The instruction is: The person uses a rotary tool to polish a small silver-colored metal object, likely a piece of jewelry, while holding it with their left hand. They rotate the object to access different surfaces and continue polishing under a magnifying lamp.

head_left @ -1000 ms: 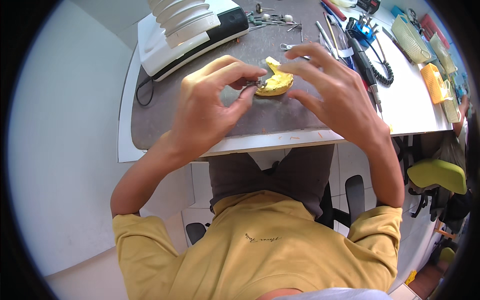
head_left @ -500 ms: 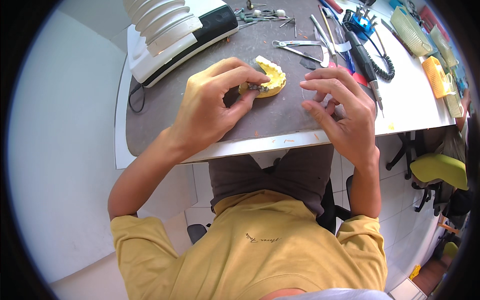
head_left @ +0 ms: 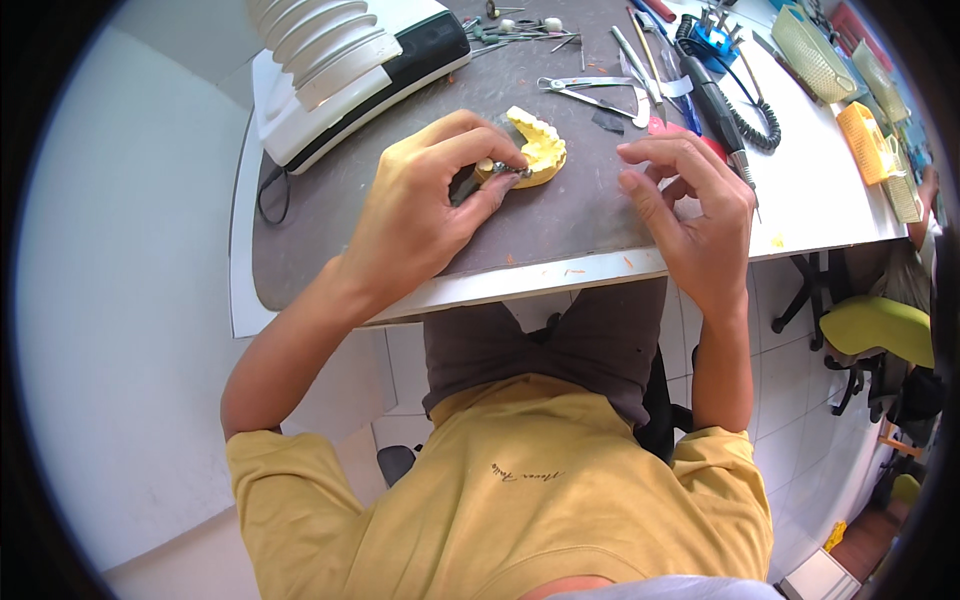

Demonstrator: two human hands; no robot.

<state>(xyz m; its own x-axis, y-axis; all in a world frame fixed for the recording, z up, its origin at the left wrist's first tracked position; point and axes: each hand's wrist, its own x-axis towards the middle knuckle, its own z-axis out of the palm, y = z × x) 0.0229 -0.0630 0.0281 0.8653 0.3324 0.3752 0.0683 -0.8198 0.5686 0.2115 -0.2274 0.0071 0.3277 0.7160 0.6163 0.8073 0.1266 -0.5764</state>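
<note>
A yellow plaster dental model (head_left: 545, 150), shaped like a horseshoe with a row of teeth, rests on the grey work mat. At its left side, my left hand (head_left: 435, 185) pinches a small dark metal dental bridge (head_left: 512, 170) between thumb and fingers. The bridge lies at or just over the model's left arm; whether it is seated there I cannot tell. To the right of the model, my right hand (head_left: 690, 195) hovers over the mat's front edge. Its fingers are loosely curled, with thumb and forefinger apart and nothing visible between them.
A white box with a ribbed hose (head_left: 325, 50) stands at the back left. Behind the model lie metal calipers (head_left: 600, 95), and several rotary burs (head_left: 515, 35). A dark handpiece (head_left: 715, 105) with coiled cord and a blue bur stand (head_left: 715, 45) are at the right, beyond them baskets (head_left: 865, 140).
My right thumb and forefinger have drawn a little closer together. My left hand keeps its pinch on the bridge, its fingers shifted slightly. The whole view has moved a little.
</note>
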